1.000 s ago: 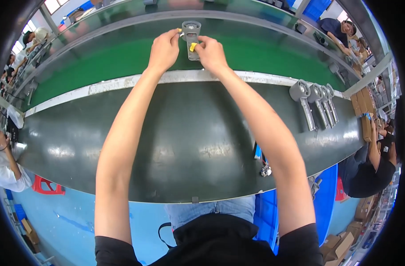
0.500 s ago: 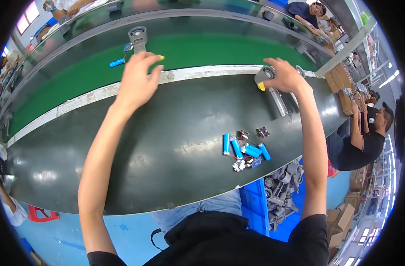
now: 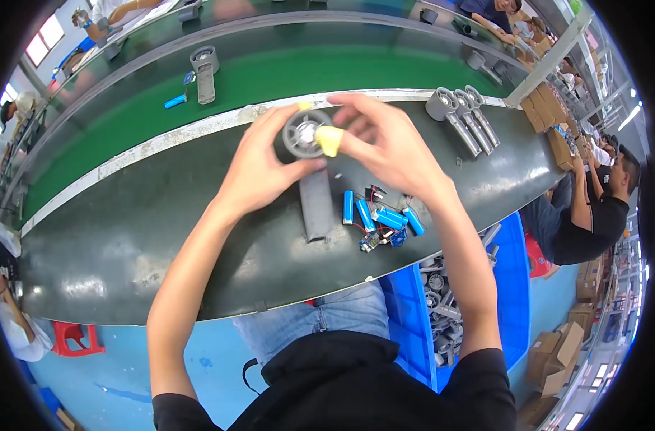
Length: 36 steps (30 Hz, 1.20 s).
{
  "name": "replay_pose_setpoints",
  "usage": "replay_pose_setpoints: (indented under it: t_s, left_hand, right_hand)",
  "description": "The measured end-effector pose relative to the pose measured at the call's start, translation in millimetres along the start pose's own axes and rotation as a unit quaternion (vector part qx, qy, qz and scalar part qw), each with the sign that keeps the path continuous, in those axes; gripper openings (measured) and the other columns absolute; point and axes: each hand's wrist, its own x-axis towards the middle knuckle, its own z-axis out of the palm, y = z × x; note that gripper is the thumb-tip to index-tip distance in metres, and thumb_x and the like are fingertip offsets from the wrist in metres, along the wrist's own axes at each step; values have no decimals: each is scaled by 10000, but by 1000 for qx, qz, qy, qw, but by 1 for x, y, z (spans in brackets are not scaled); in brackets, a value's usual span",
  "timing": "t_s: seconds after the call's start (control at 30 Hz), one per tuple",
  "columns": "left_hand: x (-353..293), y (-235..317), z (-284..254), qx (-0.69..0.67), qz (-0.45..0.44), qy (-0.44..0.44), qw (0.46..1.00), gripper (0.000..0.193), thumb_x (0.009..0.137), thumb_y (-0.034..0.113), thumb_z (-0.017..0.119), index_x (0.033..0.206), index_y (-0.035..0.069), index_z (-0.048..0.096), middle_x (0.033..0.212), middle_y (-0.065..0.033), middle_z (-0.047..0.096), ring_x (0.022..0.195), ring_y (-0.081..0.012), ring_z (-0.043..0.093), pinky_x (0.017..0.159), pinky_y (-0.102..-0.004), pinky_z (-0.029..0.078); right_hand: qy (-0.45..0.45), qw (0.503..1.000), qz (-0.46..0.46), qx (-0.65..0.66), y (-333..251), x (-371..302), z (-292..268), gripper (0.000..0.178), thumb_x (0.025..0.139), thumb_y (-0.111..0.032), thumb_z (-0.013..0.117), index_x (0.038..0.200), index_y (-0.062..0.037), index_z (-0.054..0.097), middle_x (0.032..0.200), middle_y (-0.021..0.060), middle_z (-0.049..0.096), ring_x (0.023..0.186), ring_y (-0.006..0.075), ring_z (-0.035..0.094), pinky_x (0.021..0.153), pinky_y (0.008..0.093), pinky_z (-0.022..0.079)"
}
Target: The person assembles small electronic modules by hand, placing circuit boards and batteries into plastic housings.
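Observation:
A grey handheld fan housing point(image 3: 316, 205), with a round ring head and a flat handle, hangs upright over the near bench. My left hand point(image 3: 259, 161) is closed round the left side of its ring, thumb below the head. From the right, my right hand point(image 3: 395, 147) meets the ring; its thumb, wearing a yellow finger cover point(image 3: 329, 140), lies across the front of the rim. The other right fingers are curled and partly blurred. Just right of the handle, several blue battery cells point(image 3: 390, 218) lie with red wires and a small circuit board point(image 3: 371, 241).
Three more fan housings point(image 3: 459, 122) lie side by side at the right of the bench. Another point(image 3: 206, 82) rests on the green belt point(image 3: 270, 75) beyond the pale rail, beside a blue cell point(image 3: 175, 101). A blue bin point(image 3: 510, 287) of grey parts stands below; a co-worker point(image 3: 604, 223) sits at right.
Both hands have come together at the middle: the left from the belt edge, the right from the housings at right. A fan housing is now between them; the left hand was empty before.

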Motion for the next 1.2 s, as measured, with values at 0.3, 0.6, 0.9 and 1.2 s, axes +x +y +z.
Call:
replay_pose_setpoints:
  t_s: [0.3,0.6,0.9,1.2]
  left_hand:
    - [-57,-23,-21,23,-87,-53,995,832,725,287,835,1428,79,441,1309,-130,562,1243,-323,512,1063,-407,388]
    - [-45,35,-18,-93,71,42,992,281,844,87,705,1120,37,695,1161,-138,652,1064,-267,617,919,-353,474]
    - [-58,48,-17,-269,87,17,959,368,920,55,623,1283,-4,611,1328,-184,571,1181,-241,564,923,-349,517]
    - [-84,44,-56,-220,31,96,970,269,882,-41,613,1151,-38,607,1094,-146,682,980,-189,659,880,-312,508]
  right_hand:
    - [-31,984,112,-135,37,-88,-18,242,820,-22,622,1050,24,686,910,110,649,756,184,644,713,281,509]
    - [161,979,-22,124,3,-86,-5,218,881,67,600,1088,56,667,1052,119,678,920,172,666,823,280,520]
    - [173,914,-218,295,-21,-61,69,262,897,65,599,1137,6,687,1161,173,612,1007,222,624,833,294,530]
    - [70,977,24,198,-14,-72,72,267,885,46,571,1128,23,679,964,61,638,750,74,573,644,208,459]
